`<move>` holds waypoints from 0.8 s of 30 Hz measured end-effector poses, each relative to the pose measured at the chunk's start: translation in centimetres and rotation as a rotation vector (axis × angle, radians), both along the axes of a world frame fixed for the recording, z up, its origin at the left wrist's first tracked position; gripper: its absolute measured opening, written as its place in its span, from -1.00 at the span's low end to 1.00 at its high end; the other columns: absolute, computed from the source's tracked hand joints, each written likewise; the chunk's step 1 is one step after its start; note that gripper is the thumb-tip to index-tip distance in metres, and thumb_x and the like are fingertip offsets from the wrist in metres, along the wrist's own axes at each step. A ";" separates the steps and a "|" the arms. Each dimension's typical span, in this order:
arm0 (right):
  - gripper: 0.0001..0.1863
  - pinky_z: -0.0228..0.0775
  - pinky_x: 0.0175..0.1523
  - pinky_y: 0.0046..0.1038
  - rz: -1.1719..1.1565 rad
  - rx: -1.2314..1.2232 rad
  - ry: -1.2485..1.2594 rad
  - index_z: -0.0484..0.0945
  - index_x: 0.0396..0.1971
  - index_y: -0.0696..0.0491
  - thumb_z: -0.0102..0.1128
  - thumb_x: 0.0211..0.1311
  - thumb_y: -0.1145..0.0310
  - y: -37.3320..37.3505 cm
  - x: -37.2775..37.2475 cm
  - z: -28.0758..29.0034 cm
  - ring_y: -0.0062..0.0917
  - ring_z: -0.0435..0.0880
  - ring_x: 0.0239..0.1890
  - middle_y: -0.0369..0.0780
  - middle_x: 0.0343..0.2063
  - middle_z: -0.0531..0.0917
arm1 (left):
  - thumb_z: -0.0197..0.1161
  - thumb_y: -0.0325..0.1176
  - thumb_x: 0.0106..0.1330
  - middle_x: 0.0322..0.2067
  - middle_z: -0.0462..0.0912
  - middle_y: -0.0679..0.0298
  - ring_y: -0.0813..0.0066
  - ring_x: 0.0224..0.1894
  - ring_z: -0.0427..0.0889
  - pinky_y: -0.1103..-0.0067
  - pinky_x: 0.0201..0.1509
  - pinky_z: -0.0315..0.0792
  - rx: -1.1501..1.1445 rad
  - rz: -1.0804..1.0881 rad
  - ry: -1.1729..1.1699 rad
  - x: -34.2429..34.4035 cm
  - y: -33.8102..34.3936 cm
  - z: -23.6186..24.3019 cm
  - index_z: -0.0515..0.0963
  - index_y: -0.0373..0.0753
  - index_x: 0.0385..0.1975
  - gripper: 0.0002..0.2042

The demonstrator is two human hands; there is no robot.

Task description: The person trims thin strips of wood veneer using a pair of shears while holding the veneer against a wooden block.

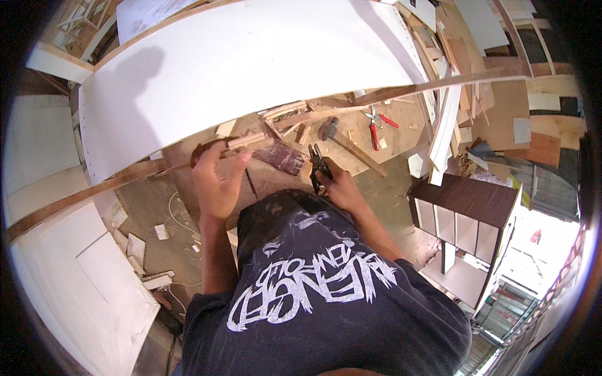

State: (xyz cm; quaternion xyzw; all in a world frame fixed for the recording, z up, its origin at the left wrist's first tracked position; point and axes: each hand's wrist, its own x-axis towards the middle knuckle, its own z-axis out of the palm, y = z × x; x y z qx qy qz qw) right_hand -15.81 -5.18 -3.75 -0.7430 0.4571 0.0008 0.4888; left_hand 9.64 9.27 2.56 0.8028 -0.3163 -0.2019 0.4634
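Observation:
My left hand (216, 182), slightly smeared by motion, is closed on a short light wood piece (249, 141) between thumb and fingers. In my right hand (338, 187) is a pair of dark pliers (319, 165), its jaws pointing up and away from me. Between the hands lies a dark reddish-brown board (287, 158) on the work surface. Beyond the pliers a hammer (359, 149) rests at a slant, its wooden handle toward the right. Farther right lie red-handled snips (375, 133), their handles spread. A thin black rod (251, 183) sits just right of my left hand.
A large white panel (251, 59) with a wooden edge strip (464, 79) spans the far side. Wood scraps (136, 247) litter the floor at left, near a white covered panel (81, 294). At right stand a dark-topped shelf unit (464, 199) and leaning strips (444, 125).

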 end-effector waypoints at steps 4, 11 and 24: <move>-0.64 0.54 -0.17 -0.07 -0.083 -0.229 0.036 0.51 0.09 0.04 0.18 0.40 0.21 -0.9 -3.1 -5.3 0.06 0.72 -0.34 0.05 -0.37 0.72 | 0.37 -0.22 0.33 -0.09 0.68 0.09 0.21 -0.06 0.63 0.37 0.13 0.43 -0.228 0.237 -0.378 -2.2 0.1 -0.9 0.58 -0.36 0.05 -0.59; -0.63 0.49 -0.07 0.03 -0.051 -0.334 0.109 0.53 0.08 0.04 0.21 0.36 0.21 -5.4 -5.1 -9.7 0.14 0.67 -0.16 0.11 -0.22 0.70 | 0.26 -0.22 0.45 0.06 0.58 0.02 0.18 0.23 0.50 0.31 0.34 0.35 -0.465 0.183 0.619 -10.3 -2.7 -1.4 0.44 -0.44 0.17 -0.54; -0.63 0.57 0.01 -0.16 0.191 -0.555 -0.213 0.59 0.01 0.16 0.30 0.19 0.43 -12.9 -9.2 -7.5 -0.03 0.69 -0.10 0.05 -0.08 0.67 | 0.26 -0.08 0.46 0.12 0.55 0.18 0.27 0.24 0.50 0.24 0.44 0.30 -0.853 0.622 0.909 -9.8 -12.1 -2.1 0.42 -0.24 0.19 -0.54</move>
